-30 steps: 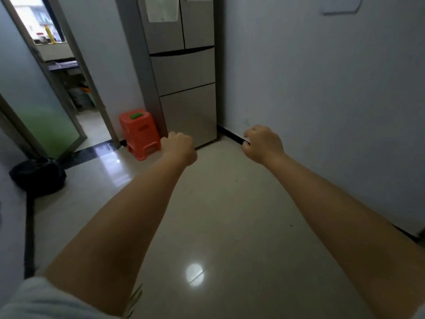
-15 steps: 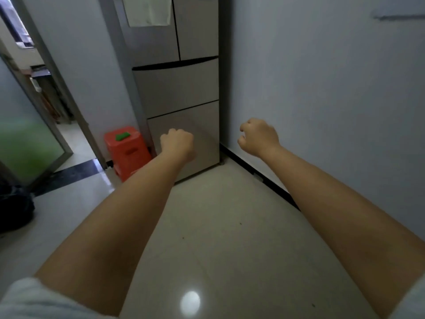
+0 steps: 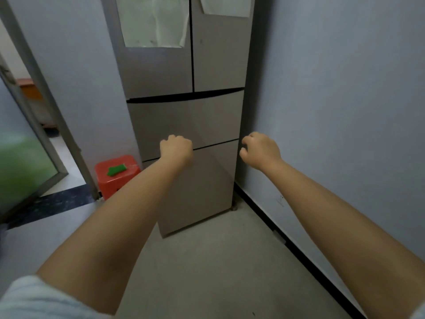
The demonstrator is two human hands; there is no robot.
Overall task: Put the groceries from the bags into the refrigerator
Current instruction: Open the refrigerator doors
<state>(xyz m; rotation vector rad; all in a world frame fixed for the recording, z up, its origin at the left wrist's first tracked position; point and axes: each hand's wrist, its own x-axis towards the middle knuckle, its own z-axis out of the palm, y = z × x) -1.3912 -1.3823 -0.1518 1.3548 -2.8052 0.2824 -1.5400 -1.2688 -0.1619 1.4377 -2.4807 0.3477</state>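
The top of the tall grey metal fridge (image 3: 184,116) is cut off at twelve o'clock, and the green frosted glass door (image 3: 20,166) at nine o'clock looks blurry.

Premises appeared domestic: a tall grey multi-door refrigerator (image 3: 184,111) stood against a plain painted wall (image 3: 333,100), an orange plastic stool (image 3: 116,174) beside it.

Bare floor (image 3: 207,261) before closed refrigerator (image 3: 184,120); wall (image 3: 345,111) right.
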